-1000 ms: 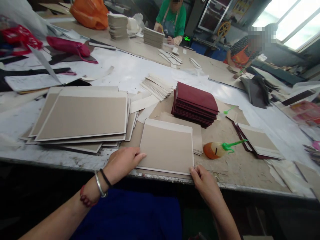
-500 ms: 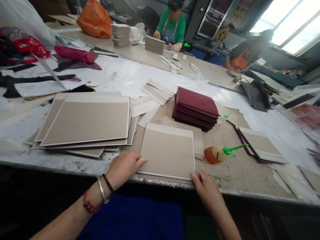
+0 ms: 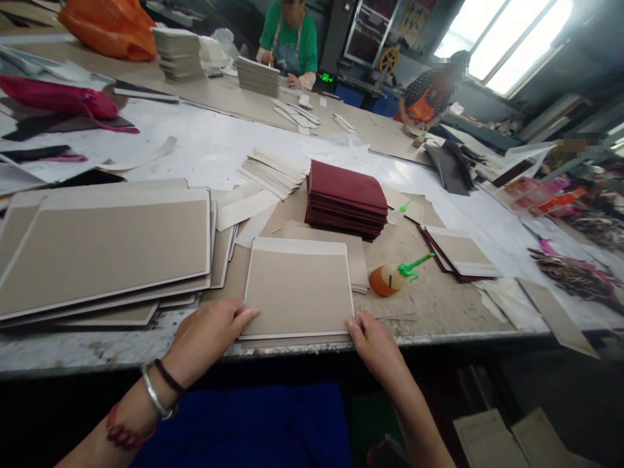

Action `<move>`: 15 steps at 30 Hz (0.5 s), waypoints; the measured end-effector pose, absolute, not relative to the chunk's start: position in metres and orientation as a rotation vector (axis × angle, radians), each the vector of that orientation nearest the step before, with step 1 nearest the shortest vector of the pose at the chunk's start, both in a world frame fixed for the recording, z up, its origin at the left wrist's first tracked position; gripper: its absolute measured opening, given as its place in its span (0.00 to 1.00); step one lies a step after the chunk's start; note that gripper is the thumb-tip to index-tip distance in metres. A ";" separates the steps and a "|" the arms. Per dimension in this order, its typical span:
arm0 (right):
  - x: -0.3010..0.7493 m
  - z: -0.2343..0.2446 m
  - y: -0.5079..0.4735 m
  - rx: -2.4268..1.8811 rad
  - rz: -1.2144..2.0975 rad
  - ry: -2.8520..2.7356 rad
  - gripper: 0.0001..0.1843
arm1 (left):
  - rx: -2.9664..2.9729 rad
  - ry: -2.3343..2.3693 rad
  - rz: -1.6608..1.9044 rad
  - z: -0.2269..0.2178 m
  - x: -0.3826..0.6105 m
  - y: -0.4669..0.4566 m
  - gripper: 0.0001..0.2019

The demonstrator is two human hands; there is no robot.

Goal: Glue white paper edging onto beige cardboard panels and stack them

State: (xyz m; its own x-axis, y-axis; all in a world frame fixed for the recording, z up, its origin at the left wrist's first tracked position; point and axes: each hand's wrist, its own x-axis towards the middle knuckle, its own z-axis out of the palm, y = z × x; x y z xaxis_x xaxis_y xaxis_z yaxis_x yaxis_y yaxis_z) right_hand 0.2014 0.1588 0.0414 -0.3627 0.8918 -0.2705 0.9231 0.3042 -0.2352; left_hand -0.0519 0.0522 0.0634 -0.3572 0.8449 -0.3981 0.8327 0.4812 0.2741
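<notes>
A beige panel with pale borders (image 3: 298,289) lies flat at the table's front edge, on top of at least one similar sheet. My left hand (image 3: 207,338) is closed on its lower left side, thumb on top. At the lower right corner my right hand (image 3: 373,338) pinches the same panel between thumb and fingers. The fingers under the panel are hidden. Just right of it stands a squat bottle (image 3: 387,279) of amber liquid with a green nozzle. Behind the panel is a stack of dark red covers (image 3: 347,198).
Larger bordered panels (image 3: 121,237) are piled at the left. Pale strips (image 3: 273,172) lie behind, and a small panel stack (image 3: 461,250) sits at the right. Across the table, a person in green (image 3: 290,45) and a person in an orange apron (image 3: 426,97) work.
The view has swung to the right, so the table's contents appear shifted left. Both hands keep their hold on the panel, which stays at the table edge.
</notes>
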 end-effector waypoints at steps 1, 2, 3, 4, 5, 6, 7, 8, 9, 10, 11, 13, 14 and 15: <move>0.201 0.043 0.158 1.721 -0.545 2.455 0.12 | 1.383 2.239 0.031 0.063 -0.052 0.052 0.19; 0.200 0.044 0.158 1.723 -0.552 2.444 0.12 | 1.379 2.233 0.028 0.064 -0.052 0.053 0.19; 0.199 0.046 0.158 1.725 -0.556 2.429 0.12 | 1.374 2.228 0.026 0.064 -0.051 0.053 0.19; 0.198 0.048 0.157 1.727 -0.557 2.413 0.12 | 1.370 2.223 0.024 0.064 -0.051 0.053 0.19; 0.197 0.050 0.157 1.727 -0.554 2.399 0.11 | 1.366 2.219 0.021 0.064 -0.051 0.053 0.19; 0.196 0.051 0.157 1.725 -0.547 2.390 0.11 | 1.363 2.217 0.016 0.064 -0.051 0.053 0.19; 0.196 0.053 0.157 1.720 -0.539 2.385 0.11 | 1.364 2.216 0.014 0.063 -0.051 0.053 0.19; 0.196 0.054 0.157 1.716 -0.528 2.384 0.11 | 1.368 2.213 0.014 0.062 -0.051 0.053 0.19; 0.196 0.055 0.158 1.709 -0.512 2.383 0.11 | 1.376 2.209 0.019 0.061 -0.051 0.053 0.19; 0.196 0.056 0.158 1.698 -0.498 2.381 0.11 | 1.383 2.205 0.028 0.060 -0.052 0.053 0.19; 0.196 0.056 0.158 1.685 -0.486 2.377 0.12 | 1.389 2.203 0.041 0.060 -0.052 0.052 0.19; 0.195 0.058 0.158 1.661 -0.475 2.372 0.13 | 1.403 2.211 0.079 0.058 -0.053 0.052 0.19; 0.195 0.059 0.158 1.654 -0.475 2.371 0.14 | 1.411 2.217 0.099 0.057 -0.053 0.052 0.19; 0.194 0.060 0.158 1.653 -0.470 2.366 0.14 | 1.419 2.222 0.119 0.056 -0.053 0.052 0.19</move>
